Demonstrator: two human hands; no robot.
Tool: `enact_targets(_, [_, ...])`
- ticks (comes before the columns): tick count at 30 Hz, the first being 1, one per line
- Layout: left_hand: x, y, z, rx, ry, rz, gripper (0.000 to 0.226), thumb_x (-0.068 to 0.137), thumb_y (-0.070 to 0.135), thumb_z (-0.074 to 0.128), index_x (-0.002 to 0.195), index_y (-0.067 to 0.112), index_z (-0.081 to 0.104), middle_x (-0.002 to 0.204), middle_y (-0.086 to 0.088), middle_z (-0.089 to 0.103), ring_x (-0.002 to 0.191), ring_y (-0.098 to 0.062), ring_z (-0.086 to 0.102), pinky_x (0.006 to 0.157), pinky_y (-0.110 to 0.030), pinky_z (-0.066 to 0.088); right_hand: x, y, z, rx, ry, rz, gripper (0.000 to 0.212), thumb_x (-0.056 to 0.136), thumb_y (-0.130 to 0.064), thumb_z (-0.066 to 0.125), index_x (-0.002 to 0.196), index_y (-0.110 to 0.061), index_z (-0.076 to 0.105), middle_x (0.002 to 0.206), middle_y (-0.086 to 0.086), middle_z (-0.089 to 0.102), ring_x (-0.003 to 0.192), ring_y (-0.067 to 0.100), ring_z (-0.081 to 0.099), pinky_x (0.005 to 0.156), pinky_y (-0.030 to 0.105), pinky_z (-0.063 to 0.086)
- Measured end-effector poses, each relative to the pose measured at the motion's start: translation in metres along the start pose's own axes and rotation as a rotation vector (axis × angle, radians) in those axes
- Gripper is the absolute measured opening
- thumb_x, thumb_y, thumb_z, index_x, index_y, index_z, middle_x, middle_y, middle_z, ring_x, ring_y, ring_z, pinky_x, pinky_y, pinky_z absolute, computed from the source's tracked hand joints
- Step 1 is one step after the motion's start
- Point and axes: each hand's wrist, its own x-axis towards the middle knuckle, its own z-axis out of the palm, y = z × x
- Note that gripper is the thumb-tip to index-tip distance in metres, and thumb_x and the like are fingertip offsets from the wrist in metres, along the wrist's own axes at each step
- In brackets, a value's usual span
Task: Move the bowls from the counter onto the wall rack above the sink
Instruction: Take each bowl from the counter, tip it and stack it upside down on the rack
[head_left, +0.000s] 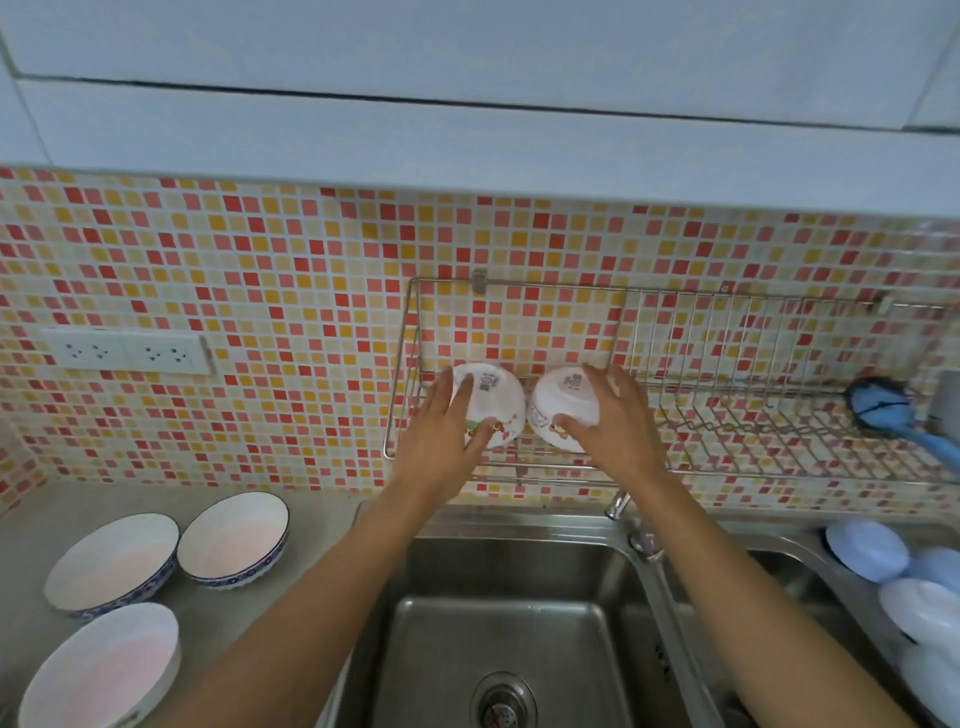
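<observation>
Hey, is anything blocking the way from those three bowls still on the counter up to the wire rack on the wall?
Nothing visible blocks it. The three blue-rimmed white bowls sit on the grey counter left of the steel sink. The wire wall rack has open space right of the two small white bowls; a blue brush lies at its far right.

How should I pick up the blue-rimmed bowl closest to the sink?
Grip the blue-rimmed bowl by its rim, coming from above on the sink side. It stands upright and open on the counter, and another bowl crowds its left edge, so the right edge is probably the freest.
</observation>
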Motion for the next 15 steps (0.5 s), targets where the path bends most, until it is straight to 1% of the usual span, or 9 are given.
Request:
enact_targets(2, [0.02, 0.005, 0.009, -0.063, -0.019, -0.11, 0.077, 0.088, 0.063, 0.039, 0.148, 0.027, 0.009, 0.159, -0.003, 0.003, 0.145, -0.027, 0.011, 0.11, -0.049, 0.027, 0.001, 0.006, 0.0, 0.085, -0.017, 0.151, 0.091, 0.074, -0.059, 0.072, 0.148, -0.029, 0.029, 0.159, 0.01, 0.02, 0.143, 0.035, 0.025, 0.111, 0.053, 0.034])
enact_targets(3, [0.029, 0.005, 0.013, -0.08, -0.025, -0.163, 0.083, 0.084, 0.066, 0.044, 0.148, 0.025, 0.011, 0.159, -0.007, 0.007, 0.144, -0.03, 0.014, 0.109, -0.051, 0.03, 0.002, 0.006, 0.001, 0.11, -0.024, 0.195, 0.096, 0.071, -0.061, 0.073, 0.149, -0.029, 0.028, 0.159, 0.01, 0.018, 0.143, 0.036, 0.027, 0.11, 0.054, 0.037])
enact_targets(6, [0.044, 0.0, 0.024, -0.093, -0.012, -0.26, 0.102, 0.071, 0.072, 0.057, 0.146, 0.019, 0.014, 0.154, -0.014, 0.015, 0.14, -0.037, 0.021, 0.106, -0.054, 0.034, 0.004, 0.006, 0.005, 0.147, -0.05, 0.252, 0.101, 0.065, -0.063, 0.076, 0.148, -0.029, 0.028, 0.154, 0.013, 0.024, 0.137, 0.036, 0.037, 0.105, 0.052, 0.043])
enact_targets(9, [0.048, -0.006, 0.031, -0.093, -0.023, -0.281, 0.11, 0.063, 0.071, 0.066, 0.145, 0.018, 0.014, 0.152, -0.016, 0.016, 0.138, -0.039, 0.022, 0.105, -0.055, 0.034, 0.005, 0.01, 0.005, 0.179, -0.06, 0.252, 0.097, 0.067, -0.055, 0.079, 0.146, -0.027, 0.031, 0.148, 0.012, 0.034, 0.132, 0.034, 0.043, 0.103, 0.049, 0.045])
enact_targets(12, [0.05, -0.009, 0.034, -0.147, -0.011, -0.29, 0.107, 0.064, 0.06, 0.075, 0.142, 0.014, 0.019, 0.145, -0.019, 0.022, 0.134, -0.038, 0.028, 0.105, -0.05, 0.037, 0.004, 0.013, 0.004, 0.204, -0.071, 0.194, 0.086, 0.074, -0.041, 0.079, 0.146, -0.023, 0.035, 0.145, 0.008, 0.043, 0.13, 0.03, 0.045, 0.105, 0.048, 0.044])
enact_targets(15, [0.05, -0.011, 0.033, -0.2, 0.016, -0.282, 0.1, 0.065, 0.051, 0.078, 0.14, 0.011, 0.024, 0.141, -0.018, 0.026, 0.13, -0.036, 0.034, 0.103, -0.047, 0.038, 0.003, 0.014, 0.004, 0.148, -0.095, 0.113, 0.075, 0.081, -0.031, 0.072, 0.146, -0.02, 0.036, 0.148, 0.007, 0.041, 0.133, 0.029, 0.043, 0.107, 0.045, 0.043])
